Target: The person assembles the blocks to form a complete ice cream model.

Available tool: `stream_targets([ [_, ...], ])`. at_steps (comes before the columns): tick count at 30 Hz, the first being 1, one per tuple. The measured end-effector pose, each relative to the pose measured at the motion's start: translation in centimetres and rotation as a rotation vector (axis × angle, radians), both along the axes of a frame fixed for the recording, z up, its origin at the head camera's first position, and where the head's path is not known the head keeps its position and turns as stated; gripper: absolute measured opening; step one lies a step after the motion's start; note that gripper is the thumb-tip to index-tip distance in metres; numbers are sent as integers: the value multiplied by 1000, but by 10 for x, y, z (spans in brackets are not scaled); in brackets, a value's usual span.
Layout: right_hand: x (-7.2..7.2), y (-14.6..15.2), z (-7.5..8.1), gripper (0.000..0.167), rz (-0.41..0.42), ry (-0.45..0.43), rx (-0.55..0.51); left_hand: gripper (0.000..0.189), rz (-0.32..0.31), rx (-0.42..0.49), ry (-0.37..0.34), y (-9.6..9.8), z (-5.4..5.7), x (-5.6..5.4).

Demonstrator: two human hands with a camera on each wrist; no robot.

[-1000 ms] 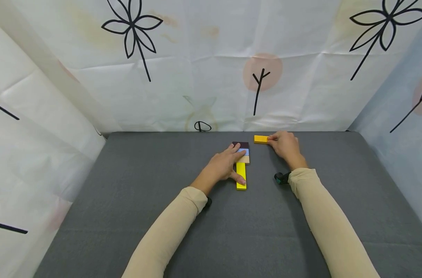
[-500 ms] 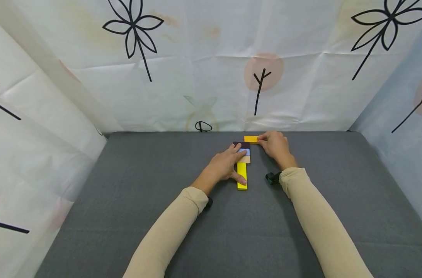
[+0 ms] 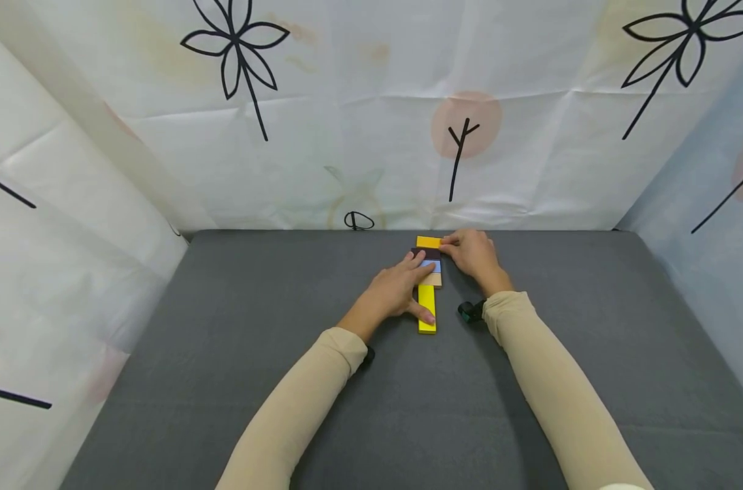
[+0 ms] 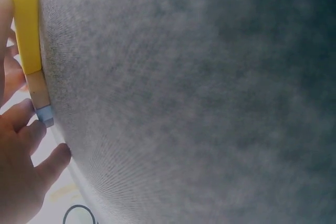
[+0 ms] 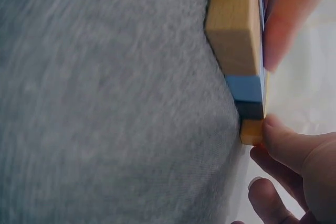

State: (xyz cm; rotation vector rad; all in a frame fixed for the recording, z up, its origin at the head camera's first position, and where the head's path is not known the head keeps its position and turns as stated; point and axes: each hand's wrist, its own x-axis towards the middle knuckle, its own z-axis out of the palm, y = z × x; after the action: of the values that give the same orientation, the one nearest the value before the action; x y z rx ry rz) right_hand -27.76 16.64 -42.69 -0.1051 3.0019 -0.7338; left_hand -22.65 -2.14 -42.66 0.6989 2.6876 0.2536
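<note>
Several coloured wooden blocks lie end to end in a row. Nearest is a long bright yellow block (image 3: 427, 307), followed by a plain wood block (image 5: 233, 30), a light blue block (image 5: 245, 88) and a dark block (image 5: 250, 110). My left hand (image 3: 394, 289) rests over the row, thumb on the long yellow block and fingers spread over the blue and dark ones. With thumb and fingertips, my right hand (image 3: 471, 255) pinches the right end of an orange-yellow block (image 3: 428, 241). That block lies crosswise at the far end, against or very close to the dark block.
A grey cloth-covered table (image 3: 273, 408) lies under everything. Its far edge runs just behind the orange-yellow block. White printed sheets (image 3: 359, 122) hang at the back and on both sides. A small dark device (image 3: 469, 311) sits at the right wrist.
My right hand has moved left along the far side, bringing the orange-yellow block from right of the row to its far end. The left hand has stayed in place on the row.
</note>
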Motion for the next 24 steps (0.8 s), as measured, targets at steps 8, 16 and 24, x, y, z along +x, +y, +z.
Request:
stream_targets([
  [8, -3, -3, -4, 33, 11, -1, -2, 117, 4, 18, -39, 3, -3, -2],
  [16, -3, -2, -7, 30, 53, 45, 24, 116, -19, 0, -42, 4, -2, -3],
  [24, 0, 1, -6, 30, 124, 58, 47, 112, -61, -56, -27, 7, 2, 1],
])
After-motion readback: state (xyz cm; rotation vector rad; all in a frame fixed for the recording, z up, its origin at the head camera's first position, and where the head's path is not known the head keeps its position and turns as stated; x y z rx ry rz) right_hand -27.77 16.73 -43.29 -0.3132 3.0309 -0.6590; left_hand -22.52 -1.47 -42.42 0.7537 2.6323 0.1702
